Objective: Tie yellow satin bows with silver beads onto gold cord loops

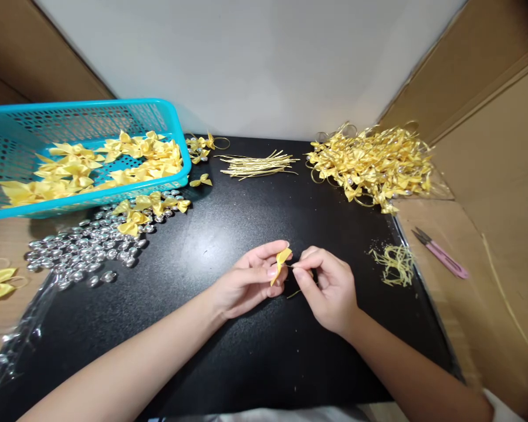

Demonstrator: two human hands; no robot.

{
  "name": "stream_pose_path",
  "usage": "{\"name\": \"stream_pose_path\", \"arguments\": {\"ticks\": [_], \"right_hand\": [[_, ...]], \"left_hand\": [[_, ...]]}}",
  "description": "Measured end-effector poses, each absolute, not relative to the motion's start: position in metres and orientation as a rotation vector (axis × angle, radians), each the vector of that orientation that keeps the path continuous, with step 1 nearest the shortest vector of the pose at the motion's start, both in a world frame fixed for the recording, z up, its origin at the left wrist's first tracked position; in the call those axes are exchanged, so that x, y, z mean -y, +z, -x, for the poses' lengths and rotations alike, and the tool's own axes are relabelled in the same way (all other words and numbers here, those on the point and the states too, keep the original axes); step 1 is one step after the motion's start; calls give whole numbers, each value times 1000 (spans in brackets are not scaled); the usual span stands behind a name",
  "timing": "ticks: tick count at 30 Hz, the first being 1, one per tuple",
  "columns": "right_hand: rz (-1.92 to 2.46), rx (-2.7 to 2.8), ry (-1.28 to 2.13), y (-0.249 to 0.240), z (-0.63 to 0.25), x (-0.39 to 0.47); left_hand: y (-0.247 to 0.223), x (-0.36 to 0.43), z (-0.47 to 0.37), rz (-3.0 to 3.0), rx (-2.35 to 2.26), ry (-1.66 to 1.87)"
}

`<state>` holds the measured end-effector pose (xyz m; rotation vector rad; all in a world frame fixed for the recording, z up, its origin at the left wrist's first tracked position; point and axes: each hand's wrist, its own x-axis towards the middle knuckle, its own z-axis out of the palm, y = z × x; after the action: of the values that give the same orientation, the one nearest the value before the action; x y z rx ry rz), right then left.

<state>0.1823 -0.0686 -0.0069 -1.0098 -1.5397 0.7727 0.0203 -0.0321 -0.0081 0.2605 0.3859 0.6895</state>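
Observation:
Near the middle of the black table, my left hand [255,278] pinches a yellow ribbon bow [281,265] between thumb and fingers. Just to its right, my right hand [328,287] is closed, thumb and index finger pinching a thin gold cord [290,266] at the bow's side. A loose length of cord [295,292] shows below, between the hands. Behind them lies a bundle of straight gold cords [259,164]. A large pile of finished-looking yellow bows with cord loops [369,164] sits at the back right.
A turquoise basket [182,146] of yellow bows stands at the back left. Silver beads [88,246] and several bows lie before it. On the right are cord scraps [395,265] and pink-handled snips [444,257]. A pale wall and cardboard surround the table [229,375].

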Motion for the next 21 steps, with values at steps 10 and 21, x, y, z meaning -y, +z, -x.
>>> {"name": "stream_pose_path", "arguments": {"ticks": [10, 21], "right_hand": [[1022, 1542, 785, -8, -183, 69], [1023, 1540, 782, -7, -183, 69]], "left_hand": [[-7, 33, -19, -273, -407, 693], [-8, 33, -19, -281, -402, 687]]}}
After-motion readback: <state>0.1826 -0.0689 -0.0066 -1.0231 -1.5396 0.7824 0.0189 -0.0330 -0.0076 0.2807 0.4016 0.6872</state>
